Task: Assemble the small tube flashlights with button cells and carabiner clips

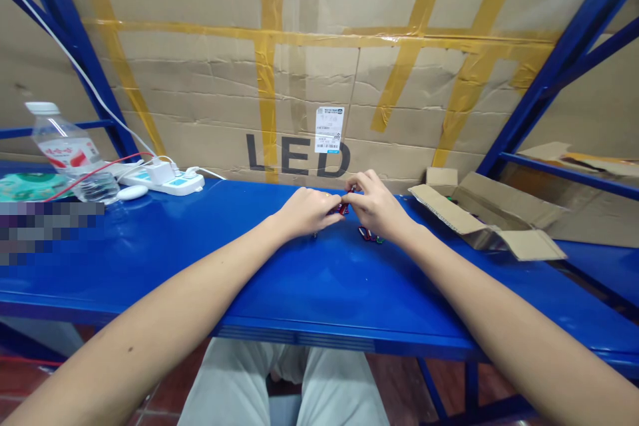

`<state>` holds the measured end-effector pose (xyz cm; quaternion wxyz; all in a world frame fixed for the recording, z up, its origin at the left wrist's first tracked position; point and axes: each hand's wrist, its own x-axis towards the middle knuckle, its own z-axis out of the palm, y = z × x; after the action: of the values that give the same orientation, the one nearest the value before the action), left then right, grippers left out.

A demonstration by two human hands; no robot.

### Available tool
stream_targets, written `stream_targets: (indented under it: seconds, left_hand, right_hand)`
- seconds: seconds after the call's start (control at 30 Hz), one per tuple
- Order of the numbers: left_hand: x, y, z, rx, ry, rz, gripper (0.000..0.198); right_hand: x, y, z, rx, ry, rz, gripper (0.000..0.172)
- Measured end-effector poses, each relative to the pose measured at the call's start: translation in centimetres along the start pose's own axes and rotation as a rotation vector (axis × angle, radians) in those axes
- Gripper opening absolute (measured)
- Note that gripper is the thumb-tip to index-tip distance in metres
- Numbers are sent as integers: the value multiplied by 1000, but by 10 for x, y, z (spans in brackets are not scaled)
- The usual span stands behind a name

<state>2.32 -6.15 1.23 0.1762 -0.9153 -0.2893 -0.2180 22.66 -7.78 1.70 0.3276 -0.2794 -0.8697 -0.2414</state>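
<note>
Both hands meet above the blue tabletop, fingertips almost touching. My left hand is closed, its thumb and fingers pinching a small shiny red piece, partly hidden by the fingers. My right hand pinches the same red piece from the other side, with its fingers bent. Just below the right hand lie several small coloured loops, red, blue and green, that look like mini carabiners. A tiny dark metallic bit shows under the left hand, too small to name.
An open cardboard box stands at the right. At the left are a plastic bottle, a white power strip with cables and a green packet. Behind rises a large taped carton, between blue rack posts.
</note>
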Motion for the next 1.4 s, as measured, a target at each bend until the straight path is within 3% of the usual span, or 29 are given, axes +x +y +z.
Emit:
stream_targets:
  seconds: [0.37, 0.5, 0.63, 0.8, 0.97, 1.13, 1.4]
  left_hand:
    - [-1, -1, 0, 21, 15, -88, 39]
    - [-1, -3, 1, 17, -3, -93, 38]
    - [-2, -5, 2, 27, 24, -120, 43]
    - [-2, -7, 4, 87, 6, -94, 42]
    - [-2, -6, 3, 58, 22, -103, 45]
    - [-2, -4, 3, 16, 15, -84, 38]
    - [0, -5, 2, -101, 69, -121, 31]
  right_hand:
    - [-1, 1, 1, 124, -2, 69, 31]
    - [-1, 1, 3, 144, -31, 24, 31]
    - [-1, 3, 3, 148, 34, 50, 32]
    - [-1, 3, 4, 211, 4, 50, 32]
    - [-3, 5, 4, 253, 43, 133, 30]
    - [-4, 5, 6, 302, -6, 152, 29]
    - [-6, 9, 11, 428, 11, 319, 22]
